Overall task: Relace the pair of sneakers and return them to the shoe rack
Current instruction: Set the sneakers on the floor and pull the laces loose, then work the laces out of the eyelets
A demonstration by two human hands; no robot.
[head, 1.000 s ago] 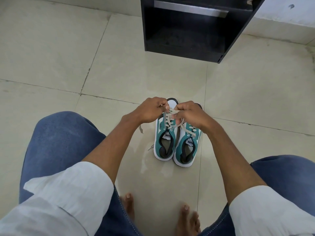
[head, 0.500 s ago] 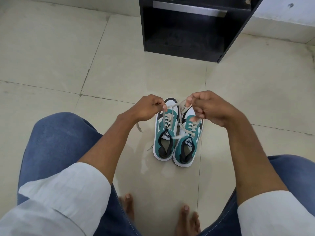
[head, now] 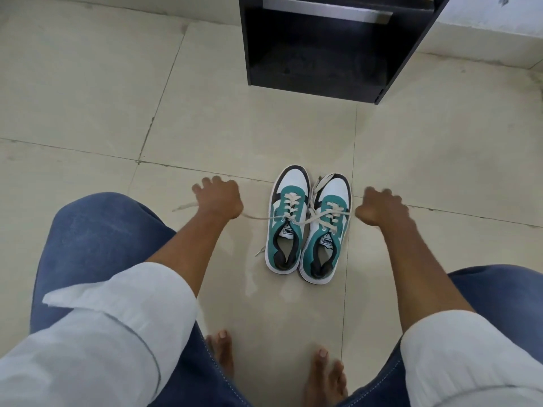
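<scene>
Two teal, white and black sneakers stand side by side on the floor tiles, toes pointing away: the left sneaker (head: 286,221) and the right sneaker (head: 324,233). A cream lace (head: 258,217) stretches taut across both shoes. My left hand (head: 219,199) is closed on one end of it, left of the shoes, with the loose tip trailing out to the left. My right hand (head: 379,208) grips the other end, right of the shoes. Another loose lace end (head: 260,251) lies on the floor by the left sneaker's heel.
A black shoe rack (head: 323,45) with an open lower shelf stands on the floor beyond the sneakers, against a white wall. My knees in blue jeans and my bare feet (head: 223,351) frame the near floor.
Both hands have moved from above the shoes' toes outward and down to either side, pulling the lace ends apart until the lace is taut across the sneakers.
</scene>
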